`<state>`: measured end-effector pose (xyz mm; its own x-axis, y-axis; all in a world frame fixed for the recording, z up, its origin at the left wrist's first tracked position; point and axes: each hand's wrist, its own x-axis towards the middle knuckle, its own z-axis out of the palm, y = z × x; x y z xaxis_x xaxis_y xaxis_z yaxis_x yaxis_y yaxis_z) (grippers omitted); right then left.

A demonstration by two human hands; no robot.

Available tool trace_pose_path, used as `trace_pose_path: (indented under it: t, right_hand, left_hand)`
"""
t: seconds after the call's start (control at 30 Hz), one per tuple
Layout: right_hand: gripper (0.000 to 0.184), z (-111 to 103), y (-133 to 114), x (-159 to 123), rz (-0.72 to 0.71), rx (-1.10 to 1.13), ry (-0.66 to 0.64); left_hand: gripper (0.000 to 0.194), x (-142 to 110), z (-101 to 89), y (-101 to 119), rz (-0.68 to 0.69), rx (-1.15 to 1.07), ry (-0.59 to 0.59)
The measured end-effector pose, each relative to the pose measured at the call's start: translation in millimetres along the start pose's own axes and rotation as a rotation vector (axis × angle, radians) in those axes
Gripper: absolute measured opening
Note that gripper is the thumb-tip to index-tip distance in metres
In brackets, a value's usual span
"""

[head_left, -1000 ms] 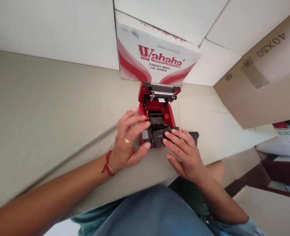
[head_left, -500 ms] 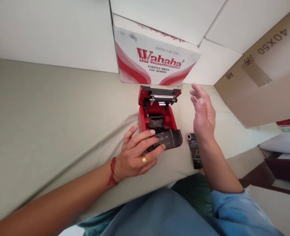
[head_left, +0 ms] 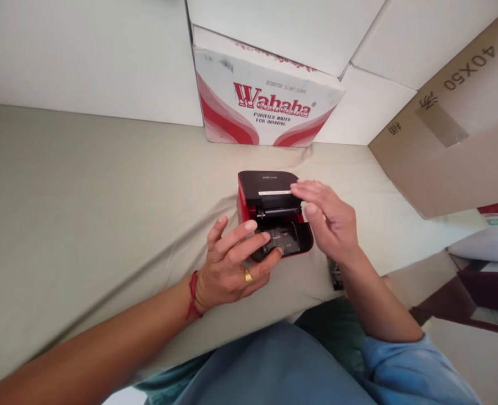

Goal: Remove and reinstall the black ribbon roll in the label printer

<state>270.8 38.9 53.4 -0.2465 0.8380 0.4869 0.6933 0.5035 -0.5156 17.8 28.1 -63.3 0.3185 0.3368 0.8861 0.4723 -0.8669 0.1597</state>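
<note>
A small red and black printer point(head_left: 270, 183) stands on the cloth in front of me, its top lid tilted part-way down. A black film strip point(head_left: 285, 239) lies over its lowered front flap. My left hand point(head_left: 236, 264), with a ring and a red cord at the wrist, rests spread fingertips on the strip's left side. On the lid's right edge lie the outstretched fingers of my right hand point(head_left: 331, 219). A dark roll point(head_left: 335, 275) lies under my right forearm, mostly hidden. The printer's inside is largely covered by the lid.
Behind the printer stands a white and red Wahaha water carton point(head_left: 270, 107) against white boxes point(head_left: 89, 56). A brown cardboard box point(head_left: 463, 129) is at the right. Pale green cloth point(head_left: 105, 185) covers the surface. A white bag point(head_left: 468, 242) lies at the far right.
My right hand has moved left onto the printer's lid, and the lid has swung down from upright toward me. My left hand has stayed nearly in place on the strip.
</note>
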Motion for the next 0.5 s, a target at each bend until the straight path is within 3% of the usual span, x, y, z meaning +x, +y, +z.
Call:
trace_pose_path:
  t: [0.17, 0.37, 0.5]
  right_hand:
    - [0.034, 3, 7, -32, -0.066, -0.031, -0.088]
    - [0.029, 6, 4, -32, -0.061, 0.022, -0.089]
    - [0.025, 9, -7, -35, -0.009, 0.002, -0.057]
  left_hand:
    - [0.045, -2, 1.5, -2, 0.003, 0.02, -0.013]
    - [0.042, 2, -0.4, -5, -0.03, -0.086, -0.097]
    - [0.055, 3, -1.1, -8, -0.049, -0.153, -0.054]
